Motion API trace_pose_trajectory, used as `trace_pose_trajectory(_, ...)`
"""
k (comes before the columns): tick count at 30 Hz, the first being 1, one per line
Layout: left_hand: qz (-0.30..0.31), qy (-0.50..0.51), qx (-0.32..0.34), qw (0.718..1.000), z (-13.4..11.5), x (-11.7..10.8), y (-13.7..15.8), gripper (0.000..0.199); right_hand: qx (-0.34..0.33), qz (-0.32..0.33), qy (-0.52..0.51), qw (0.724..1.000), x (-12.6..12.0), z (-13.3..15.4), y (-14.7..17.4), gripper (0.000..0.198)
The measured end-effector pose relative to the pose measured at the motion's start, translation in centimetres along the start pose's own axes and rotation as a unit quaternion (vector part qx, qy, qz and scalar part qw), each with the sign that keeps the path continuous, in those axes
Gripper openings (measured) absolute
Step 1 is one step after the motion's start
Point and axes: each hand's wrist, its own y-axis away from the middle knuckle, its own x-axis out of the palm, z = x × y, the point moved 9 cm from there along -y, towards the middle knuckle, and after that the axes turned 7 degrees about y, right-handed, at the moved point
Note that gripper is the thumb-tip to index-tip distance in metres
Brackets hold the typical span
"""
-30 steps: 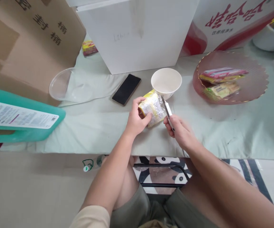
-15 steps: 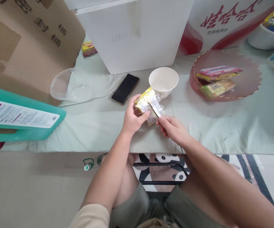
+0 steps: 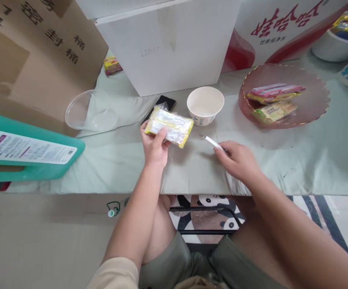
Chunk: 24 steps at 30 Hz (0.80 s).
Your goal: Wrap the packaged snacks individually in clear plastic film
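My left hand [image 3: 156, 145] grips a shiny snack packet [image 3: 170, 125] with yellow edges, thumb on top, and holds it above the cloth. Part of a black phone [image 3: 167, 102] shows behind the packet. In my right hand [image 3: 237, 158] is a slim white-handled utility knife [image 3: 212, 142], its tip pointing left and apart from the packet. Between and beyond the hands stands a white paper bowl [image 3: 205, 105], with nothing seen inside it.
A pink glass bowl [image 3: 312, 106] with several snack packets stands at the right. Boxes line the back, a white box [image 3: 174, 48] in the middle and a cardboard box [image 3: 41, 60] at left. A clear plastic lid [image 3: 74, 114] and a green container [image 3: 68, 138] lie left.
The knife has drawn away from the packet to the right with my right hand. My left hand has moved left and turned the packet, which now covers part of the phone.
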Motion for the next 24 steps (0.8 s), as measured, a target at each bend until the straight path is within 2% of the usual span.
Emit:
trace_pose_trajectory(3,0.019,-0.053,-0.055,0.997,1.7,0.9,1.7,0.070,0.036,-0.063,0.113,0.991,-1.9,-2.2,-0.2,0.035)
trace_pose_trajectory(7,0.073,-0.214,-0.097,0.969,3.3,1.6,3.9,0.054,0.086,-0.072,0.183,0.977,-2.8,-4.9,-0.4,0.037)
trace_pose_trajectory(9,0.087,-0.289,-0.072,0.951,2.8,1.3,4.1,0.041,0.092,-0.098,0.195,0.971,-3.3,-5.6,-0.5,0.036)
trace_pose_trajectory(11,0.095,-0.332,-0.013,0.938,1.4,1.2,3.9,0.040,0.083,-0.158,0.190,0.965,-4.2,-5.6,-0.3,0.036)
trace_pose_trajectory(13,0.133,-0.364,0.048,0.921,0.2,1.8,3.9,0.051,0.033,-0.215,0.148,0.965,-4.5,-4.4,0.0,0.036)
trace_pose_trajectory(15,0.194,-0.405,0.078,0.890,0.1,3.0,4.3,0.063,-0.051,-0.217,0.070,0.972,-3.7,-2.4,0.2,0.037)
trace_pose_trajectory(16,0.215,-0.425,0.084,0.875,0.2,3.5,4.6,0.060,-0.097,-0.195,0.030,0.975,-2.9,-1.2,0.3,0.039)
trace_pose_trajectory(18,0.219,-0.452,0.085,0.860,0.3,3.9,4.6,0.035,-0.169,-0.137,-0.022,0.976,-1.0,1.0,0.4,0.046)
trace_pose_trajectory(20,0.174,-0.445,0.076,0.875,0.1,3.4,4.0,0.014,-0.199,-0.100,-0.044,0.974,0.3,2.3,0.4,0.050)
trace_pose_trajectory(23,0.078,-0.366,0.033,0.927,-0.2,1.6,2.6,0.009,-0.193,-0.101,-0.067,0.974,0.4,2.6,0.2,0.043)
trace_pose_trajectory(24,0.055,-0.339,0.016,0.939,-0.2,0.9,2.2,0.013,-0.187,-0.109,-0.075,0.973,0.0,2.4,0.1,0.038)
